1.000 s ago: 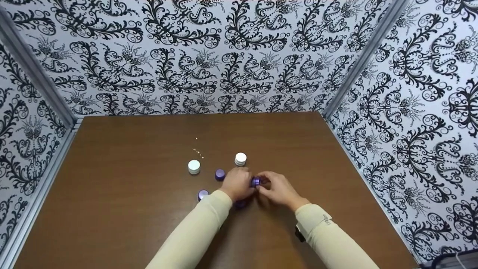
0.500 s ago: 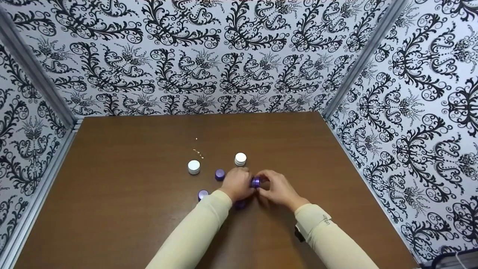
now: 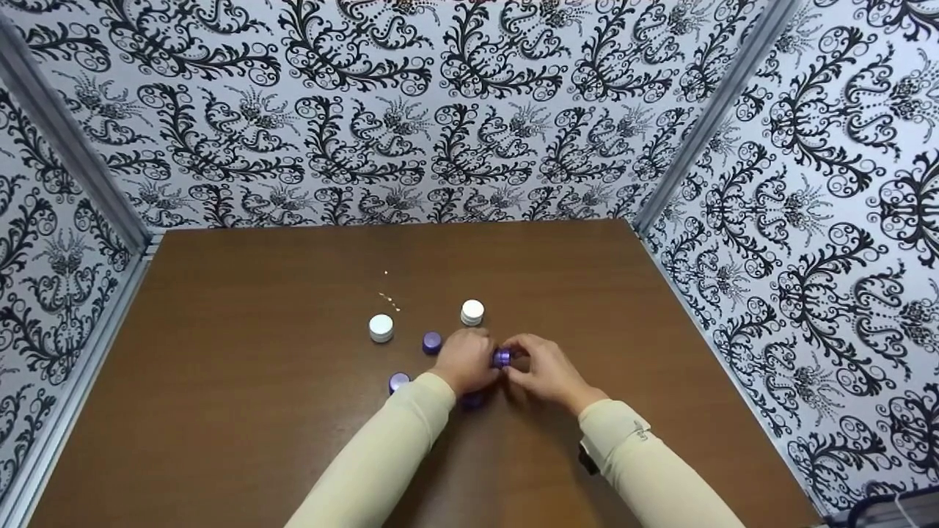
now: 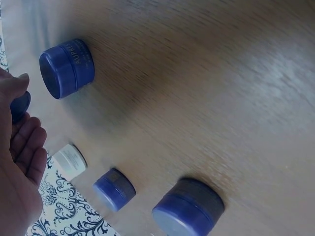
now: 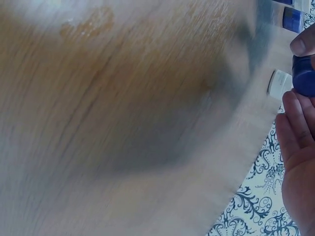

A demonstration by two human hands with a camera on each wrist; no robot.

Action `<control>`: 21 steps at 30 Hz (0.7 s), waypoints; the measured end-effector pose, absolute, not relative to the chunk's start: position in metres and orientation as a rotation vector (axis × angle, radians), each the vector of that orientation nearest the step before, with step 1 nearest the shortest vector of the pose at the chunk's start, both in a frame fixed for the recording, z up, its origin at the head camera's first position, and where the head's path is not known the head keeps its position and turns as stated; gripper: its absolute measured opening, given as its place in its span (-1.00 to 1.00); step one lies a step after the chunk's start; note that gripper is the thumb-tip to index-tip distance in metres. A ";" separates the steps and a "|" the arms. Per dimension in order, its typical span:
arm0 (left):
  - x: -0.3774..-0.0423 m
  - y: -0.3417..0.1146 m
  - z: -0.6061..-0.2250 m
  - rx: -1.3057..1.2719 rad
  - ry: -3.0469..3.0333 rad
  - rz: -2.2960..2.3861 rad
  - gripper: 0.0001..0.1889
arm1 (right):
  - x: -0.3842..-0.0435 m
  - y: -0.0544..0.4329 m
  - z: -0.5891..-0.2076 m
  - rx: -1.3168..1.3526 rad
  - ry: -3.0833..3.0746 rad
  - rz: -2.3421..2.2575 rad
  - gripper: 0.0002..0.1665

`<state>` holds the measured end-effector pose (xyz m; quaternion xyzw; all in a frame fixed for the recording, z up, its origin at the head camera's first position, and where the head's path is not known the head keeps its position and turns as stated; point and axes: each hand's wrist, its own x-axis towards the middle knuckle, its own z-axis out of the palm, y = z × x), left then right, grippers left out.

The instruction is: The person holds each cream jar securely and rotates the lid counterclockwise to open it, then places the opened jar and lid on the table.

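Note:
Near the middle of the table, a small purple jar (image 3: 502, 358) is held between both hands. My left hand (image 3: 466, 361) grips it from the left, mostly hiding its own fingers in the head view. The thumb and fingers of my right hand (image 3: 549, 369) pinch the jar's right end. In the right wrist view, the dark purple jar (image 5: 302, 76) sits between thumb and fingertips. Another purple jar (image 3: 472, 401) stands partly hidden below my left wrist. Two more purple jars, one farther back (image 3: 431, 342) and one beside the left sleeve (image 3: 399, 381), stand upright.
Two white jars stand beyond the hands, one at left (image 3: 381, 328) and one just behind the left hand (image 3: 472, 312). Small pale specks (image 3: 389, 299) mark the brown table (image 3: 257, 381). Patterned walls (image 3: 396, 132) enclose its back and sides.
My right fingers have shifted slightly at the purple jar's end. The left hand and the standing jars have stayed in place.

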<state>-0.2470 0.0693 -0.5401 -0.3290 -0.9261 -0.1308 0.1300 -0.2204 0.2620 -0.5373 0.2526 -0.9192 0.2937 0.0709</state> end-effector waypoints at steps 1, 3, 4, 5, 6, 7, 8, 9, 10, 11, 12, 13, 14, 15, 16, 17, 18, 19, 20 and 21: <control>-0.247 0.069 -0.540 -0.957 -2.693 -0.379 -0.70 | -0.221 0.262 -0.537 0.766 -2.756 0.873 -0.61; -0.247 0.069 -0.541 -0.956 -2.700 -0.379 -0.69 | -0.220 0.262 -0.537 0.775 -2.748 0.871 -0.60; -0.247 0.069 -0.540 -0.954 -2.705 -0.376 -0.69 | -0.220 0.262 -0.537 0.776 -2.748 0.871 -0.60; -0.247 0.070 -0.540 -0.952 -2.710 -0.372 -0.69 | -0.220 0.261 -0.536 0.777 -2.748 0.874 -0.59; -0.247 0.070 -0.539 -0.950 -2.715 -0.369 -0.69 | -0.220 0.261 -0.536 0.777 -2.749 0.878 -0.59; -0.247 0.070 -0.539 -0.948 -2.720 -0.367 -0.69 | -0.219 0.261 -0.535 0.776 -2.752 0.882 -0.59; -0.247 0.070 -0.539 -0.947 -2.724 -0.365 -0.69 | -0.219 0.261 -0.535 0.775 -2.755 0.883 -0.59; -0.247 0.070 -0.538 -0.947 -2.725 -0.361 -0.69 | -0.219 0.261 -0.535 0.771 -2.759 0.877 -0.58; -0.247 0.070 -0.538 -0.948 -2.726 -0.357 -0.68 | -0.219 0.261 -0.535 0.769 -2.761 0.872 -0.58; -0.247 0.070 -0.539 -0.949 -2.724 -0.356 -0.66 | -0.219 0.261 -0.535 0.765 -2.765 0.867 -0.58; -0.247 0.070 -0.539 -0.950 -2.720 -0.356 -0.66 | -0.219 0.261 -0.535 0.761 -2.770 0.860 -0.58; -0.247 0.071 -0.539 -0.953 -2.716 -0.356 -0.65 | -0.219 0.261 -0.535 0.755 -2.775 0.856 -0.59; -0.248 0.071 -0.539 -0.955 -2.710 -0.357 -0.65 | -0.219 0.262 -0.535 0.753 -2.779 0.852 -0.60; -0.248 0.071 -0.540 -0.956 -2.705 -0.358 -0.64 | -0.218 0.262 -0.535 0.750 -2.783 0.854 -0.60; -0.247 0.070 -0.540 -0.958 -2.700 -0.359 -0.64 | -0.218 0.262 -0.535 0.748 -2.785 0.852 -0.61; -0.247 0.070 -0.540 -0.959 -2.696 -0.360 -0.65 | -0.218 0.262 -0.535 0.746 -2.787 0.853 -0.62; -0.247 0.070 -0.540 -0.959 -2.695 -0.359 -0.66 | -0.218 0.262 -0.535 0.747 -2.785 0.859 -0.63; -0.247 0.070 -0.540 -0.960 -2.696 -0.355 -0.67 | -0.218 0.262 -0.535 0.747 -2.783 0.863 -0.64; -0.247 0.070 -0.540 -0.960 -2.699 -0.353 -0.68 | -0.218 0.262 -0.536 0.748 -2.779 0.865 -0.64; -0.247 0.070 -0.540 -0.960 -2.703 -0.352 -0.68 | -0.218 0.262 -0.536 0.749 -2.775 0.869 -0.64</control>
